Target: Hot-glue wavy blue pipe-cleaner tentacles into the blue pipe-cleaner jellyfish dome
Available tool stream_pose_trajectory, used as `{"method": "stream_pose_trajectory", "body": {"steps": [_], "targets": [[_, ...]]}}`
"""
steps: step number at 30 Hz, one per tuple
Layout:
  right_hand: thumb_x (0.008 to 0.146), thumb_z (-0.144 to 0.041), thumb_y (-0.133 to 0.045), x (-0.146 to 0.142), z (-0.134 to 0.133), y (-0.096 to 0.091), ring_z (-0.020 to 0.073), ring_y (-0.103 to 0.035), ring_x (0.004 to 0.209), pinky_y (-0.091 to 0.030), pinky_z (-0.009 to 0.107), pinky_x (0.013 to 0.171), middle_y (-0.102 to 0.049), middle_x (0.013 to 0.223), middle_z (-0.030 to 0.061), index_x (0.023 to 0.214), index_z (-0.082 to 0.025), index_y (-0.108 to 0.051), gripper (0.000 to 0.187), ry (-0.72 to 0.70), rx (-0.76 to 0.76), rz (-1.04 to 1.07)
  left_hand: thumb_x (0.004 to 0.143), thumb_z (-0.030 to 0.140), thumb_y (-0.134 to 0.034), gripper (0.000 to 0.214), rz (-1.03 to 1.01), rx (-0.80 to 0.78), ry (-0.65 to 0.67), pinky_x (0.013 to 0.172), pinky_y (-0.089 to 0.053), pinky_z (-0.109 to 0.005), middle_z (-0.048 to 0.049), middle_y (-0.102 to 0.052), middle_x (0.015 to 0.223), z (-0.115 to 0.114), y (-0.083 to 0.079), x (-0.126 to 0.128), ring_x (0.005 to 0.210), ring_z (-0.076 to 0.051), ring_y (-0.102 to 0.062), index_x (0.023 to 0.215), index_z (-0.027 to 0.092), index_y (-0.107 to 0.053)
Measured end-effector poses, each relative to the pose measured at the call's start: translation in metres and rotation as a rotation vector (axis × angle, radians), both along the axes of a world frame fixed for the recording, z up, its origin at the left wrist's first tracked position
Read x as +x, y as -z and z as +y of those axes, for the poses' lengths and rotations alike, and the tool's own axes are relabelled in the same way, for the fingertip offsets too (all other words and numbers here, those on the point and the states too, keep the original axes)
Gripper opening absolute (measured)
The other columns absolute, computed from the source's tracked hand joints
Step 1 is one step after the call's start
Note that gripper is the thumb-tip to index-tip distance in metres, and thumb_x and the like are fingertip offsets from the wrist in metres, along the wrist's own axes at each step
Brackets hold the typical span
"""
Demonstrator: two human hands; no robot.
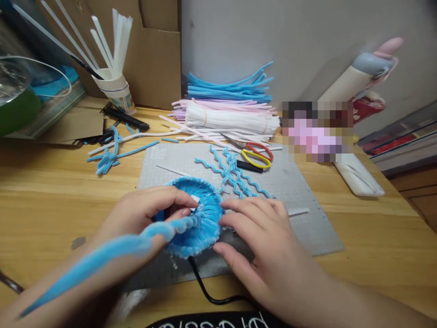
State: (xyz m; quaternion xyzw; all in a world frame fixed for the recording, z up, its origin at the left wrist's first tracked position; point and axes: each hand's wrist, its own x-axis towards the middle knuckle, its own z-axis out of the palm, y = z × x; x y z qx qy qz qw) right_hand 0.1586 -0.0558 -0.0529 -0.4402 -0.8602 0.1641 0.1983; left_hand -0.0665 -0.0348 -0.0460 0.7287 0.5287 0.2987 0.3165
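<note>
A round blue bowl-shaped piece made of fuzzy pipe cleaners (201, 218) lies on a grey cutting mat (300, 182). My left hand (143, 216) is closed on a wavy blue pipe cleaner (112, 248), pinching it at the inside of the blue piece; the long end trails toward me at the lower left. My right hand (262, 246) lies with fingers stretched out, fingertips touching the right rim of the blue piece. A small white bit shows inside the piece by my left fingertips.
Several wavy blue pipe cleaners (235, 173) and red-and-yellow scissors (256, 152) lie on the mat. Behind are bundles of blue, pink and white pipe cleaners (232, 107), a cup of white sticks (114, 86), cardboard, loose blue pieces (109, 155) and a black cable (208, 287).
</note>
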Motion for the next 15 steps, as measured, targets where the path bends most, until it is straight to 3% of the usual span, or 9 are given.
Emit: {"method": "stream_pose_trajectory", "body": {"steps": [7,10,15], "targets": [[0.090,-0.032,-0.065,-0.021,0.025,-0.021,0.0257,-0.061,0.093,-0.039,0.040,0.080,-0.071,0.099,0.0055,0.104,-0.018,-0.065,0.021,-0.064,-0.041,-0.027,0.089,0.027,-0.051,0.021,0.069,0.141,0.006,0.061,-0.049,-0.029,-0.0041,-0.075,0.085,0.003,0.008,-0.002,0.075,-0.019,-0.069,0.086,0.019,-0.071],[0.086,-0.034,-0.069,-0.034,0.041,-0.019,0.0262,-0.062,0.090,-0.042,0.041,0.079,-0.072,0.093,0.0060,0.101,-0.017,-0.068,0.023,-0.057,-0.118,-0.083,0.086,0.023,-0.053,0.018,0.035,0.149,0.018,0.063,-0.050,-0.028,-0.0042,-0.075,0.090,0.003,0.010,-0.002,0.077,-0.018,-0.069,0.092,0.019,-0.070],[0.085,-0.021,-0.065,-0.041,0.055,-0.010,0.0183,-0.062,0.078,-0.043,0.031,0.071,-0.071,0.082,0.0006,0.086,-0.020,-0.070,0.006,-0.101,-0.340,-0.001,0.087,0.021,-0.052,0.016,0.032,0.191,0.038,0.063,-0.049,-0.027,-0.0044,-0.073,0.089,0.003,0.013,0.001,0.079,-0.018,-0.067,0.088,0.018,-0.068]]}}
